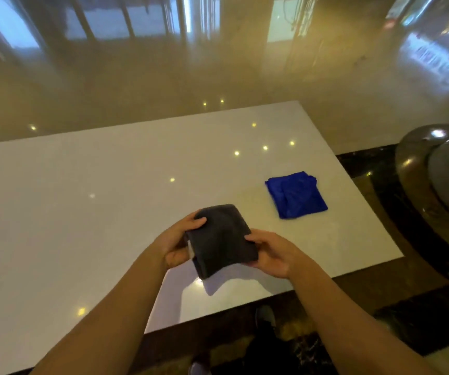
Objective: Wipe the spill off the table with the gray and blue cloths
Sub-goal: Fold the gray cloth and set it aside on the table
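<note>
The left hand (176,246) and right hand (272,253) each grip the folded dark gray cloth (222,240) above the glossy white desk (82,212); a folded blue cloth (296,194) lies nearby.

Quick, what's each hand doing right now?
Left hand: closed on the left edge of the folded gray cloth, held above the table.
Right hand: closed on the same cloth's right edge.
</note>
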The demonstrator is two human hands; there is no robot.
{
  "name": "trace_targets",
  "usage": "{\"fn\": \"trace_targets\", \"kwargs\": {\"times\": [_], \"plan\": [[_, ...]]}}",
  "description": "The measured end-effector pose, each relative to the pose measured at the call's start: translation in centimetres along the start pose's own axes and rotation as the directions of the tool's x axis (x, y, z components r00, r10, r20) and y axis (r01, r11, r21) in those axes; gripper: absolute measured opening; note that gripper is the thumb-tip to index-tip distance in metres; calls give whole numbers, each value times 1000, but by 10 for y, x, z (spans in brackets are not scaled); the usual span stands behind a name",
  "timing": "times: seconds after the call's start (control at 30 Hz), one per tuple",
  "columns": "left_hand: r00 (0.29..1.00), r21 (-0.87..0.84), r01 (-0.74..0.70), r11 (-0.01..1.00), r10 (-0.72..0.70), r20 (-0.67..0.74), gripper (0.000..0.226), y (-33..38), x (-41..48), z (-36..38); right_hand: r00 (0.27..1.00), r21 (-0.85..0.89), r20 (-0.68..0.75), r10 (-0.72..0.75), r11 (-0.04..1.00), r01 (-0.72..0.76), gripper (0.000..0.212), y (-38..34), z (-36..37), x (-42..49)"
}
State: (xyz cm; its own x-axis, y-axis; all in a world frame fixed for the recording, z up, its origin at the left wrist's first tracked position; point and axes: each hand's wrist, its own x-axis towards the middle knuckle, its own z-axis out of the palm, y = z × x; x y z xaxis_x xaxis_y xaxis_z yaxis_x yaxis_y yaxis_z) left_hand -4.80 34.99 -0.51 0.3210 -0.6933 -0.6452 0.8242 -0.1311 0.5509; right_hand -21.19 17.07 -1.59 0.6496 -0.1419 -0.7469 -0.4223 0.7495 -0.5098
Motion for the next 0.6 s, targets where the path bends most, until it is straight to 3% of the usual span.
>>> {"fn": "trace_targets", "kwargs": {"times": [0.07,0.2,0.43,0.5,0.6], "plan": [[997,-27,69,997,-70,-39,34,10,25,30,999,86,13,-47,995,45,45,-40,-18,2],[980,65,153,986,-142,-140,50,28,91,85,999,15,-10,-52,999,53,42,-112,-46,28],[929,130,-61,990,104,-356,42,99,224,154,982,-4,-77,-173,985,174,36,-234,-91,119],[888,207,-150,967,224,-402,55,111,259,160,973,-63,-67,-222,974,218,37,-260,-101,147],[866,250,-174,952,269,-422,79,119,294,161,944,-219,-117,-310,935,280,40,-282,-118,173]]}}
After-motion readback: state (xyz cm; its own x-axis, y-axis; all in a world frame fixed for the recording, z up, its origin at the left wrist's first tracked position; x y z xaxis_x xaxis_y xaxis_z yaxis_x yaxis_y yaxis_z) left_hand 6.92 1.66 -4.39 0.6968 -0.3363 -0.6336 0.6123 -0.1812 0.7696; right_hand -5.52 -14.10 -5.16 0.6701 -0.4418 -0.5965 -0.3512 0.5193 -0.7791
